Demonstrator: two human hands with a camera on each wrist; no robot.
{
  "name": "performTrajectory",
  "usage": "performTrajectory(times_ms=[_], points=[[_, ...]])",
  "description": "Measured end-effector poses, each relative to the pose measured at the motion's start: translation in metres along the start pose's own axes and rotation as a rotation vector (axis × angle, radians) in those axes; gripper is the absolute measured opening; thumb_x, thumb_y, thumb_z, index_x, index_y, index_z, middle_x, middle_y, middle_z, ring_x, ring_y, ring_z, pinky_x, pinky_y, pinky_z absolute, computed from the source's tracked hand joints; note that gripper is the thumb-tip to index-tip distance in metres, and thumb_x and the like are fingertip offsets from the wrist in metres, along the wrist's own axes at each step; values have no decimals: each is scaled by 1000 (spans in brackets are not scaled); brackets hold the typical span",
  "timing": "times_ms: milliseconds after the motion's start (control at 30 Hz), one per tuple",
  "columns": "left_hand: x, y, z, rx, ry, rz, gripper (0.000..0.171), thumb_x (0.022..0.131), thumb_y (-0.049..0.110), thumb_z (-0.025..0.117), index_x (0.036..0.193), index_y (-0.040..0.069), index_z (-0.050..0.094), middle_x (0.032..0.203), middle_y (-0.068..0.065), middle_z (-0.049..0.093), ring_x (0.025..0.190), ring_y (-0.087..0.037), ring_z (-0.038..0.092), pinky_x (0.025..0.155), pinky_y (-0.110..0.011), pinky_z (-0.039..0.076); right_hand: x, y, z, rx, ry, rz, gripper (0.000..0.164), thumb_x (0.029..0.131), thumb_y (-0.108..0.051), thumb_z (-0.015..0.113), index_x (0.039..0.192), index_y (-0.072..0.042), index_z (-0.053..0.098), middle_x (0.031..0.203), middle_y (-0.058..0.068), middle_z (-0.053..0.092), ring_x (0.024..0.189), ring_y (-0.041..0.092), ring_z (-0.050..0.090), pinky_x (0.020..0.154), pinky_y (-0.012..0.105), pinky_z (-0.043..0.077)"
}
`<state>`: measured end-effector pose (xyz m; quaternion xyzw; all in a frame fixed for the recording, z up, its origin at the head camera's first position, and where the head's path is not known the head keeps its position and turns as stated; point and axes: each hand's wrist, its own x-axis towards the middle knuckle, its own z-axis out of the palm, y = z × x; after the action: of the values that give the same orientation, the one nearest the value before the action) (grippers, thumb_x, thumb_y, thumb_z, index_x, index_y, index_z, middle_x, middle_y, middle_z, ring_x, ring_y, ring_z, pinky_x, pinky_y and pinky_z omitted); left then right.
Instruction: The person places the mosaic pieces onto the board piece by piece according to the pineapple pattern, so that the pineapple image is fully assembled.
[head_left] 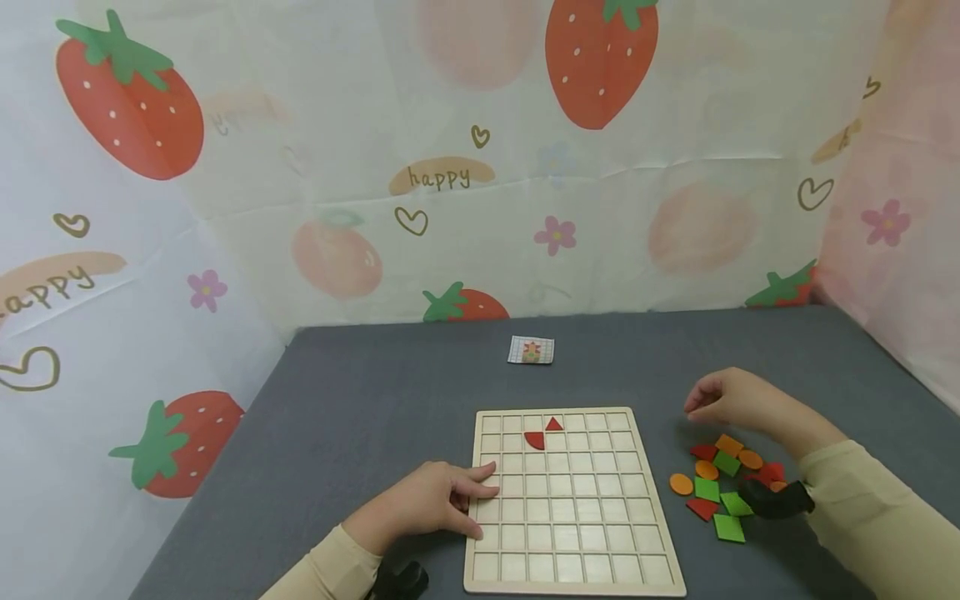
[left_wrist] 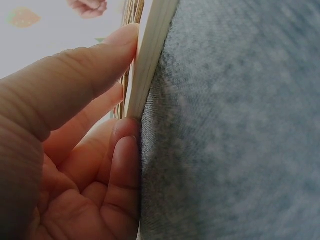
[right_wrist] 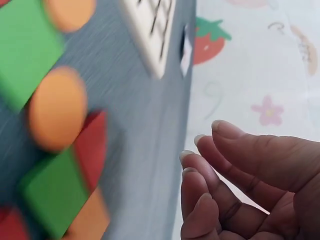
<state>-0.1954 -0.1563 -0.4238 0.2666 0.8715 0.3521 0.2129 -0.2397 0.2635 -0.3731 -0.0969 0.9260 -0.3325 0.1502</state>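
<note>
A pale wooden grid board (head_left: 562, 508) lies on the dark grey cloth. Two red pieces sit in its upper cells: a triangle (head_left: 553, 424) and a quarter circle (head_left: 535, 440). My left hand (head_left: 431, 500) rests on the board's left edge, its thumb and fingers spread over the rim; in the left wrist view the thumb (left_wrist: 95, 70) lies on top while lower fingers bend against the side. Right of the board, my right hand (head_left: 731, 400) hovers beyond the loose pieces. Its fingers bend loosely towards the thumb in the right wrist view, with nothing visible between them.
Green squares (head_left: 729, 527), orange discs (head_left: 681, 484) and red pieces (head_left: 702, 509) are scattered right of the board, partly under the right wrist's black strap (head_left: 776, 497). A small picture card (head_left: 531, 350) lies behind the board. Printed curtains (head_left: 480, 250) stand round the table.
</note>
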Motion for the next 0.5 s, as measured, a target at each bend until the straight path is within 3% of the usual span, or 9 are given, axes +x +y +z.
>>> performTrajectory(times_ms=[267,500], points=[[0,-1,-1,7,-6,4,56,65,24,81,118,19,63,136,4,46,69,-2,48,62,-18,40,-8,36,-6,-66,-14,37,16,79,-16,69,87,-3,65,82,1,63,72,16,54,64,33,44],[-1,1,-1,15,-3,8,56,65,24,81,118,19,63,136,4,46,65,-1,46,61,-17,40,-10,52,-1,-8,-49,105,22,75,-18,74,80,-4,57,69,1,52,61,16,45,55,31,38]])
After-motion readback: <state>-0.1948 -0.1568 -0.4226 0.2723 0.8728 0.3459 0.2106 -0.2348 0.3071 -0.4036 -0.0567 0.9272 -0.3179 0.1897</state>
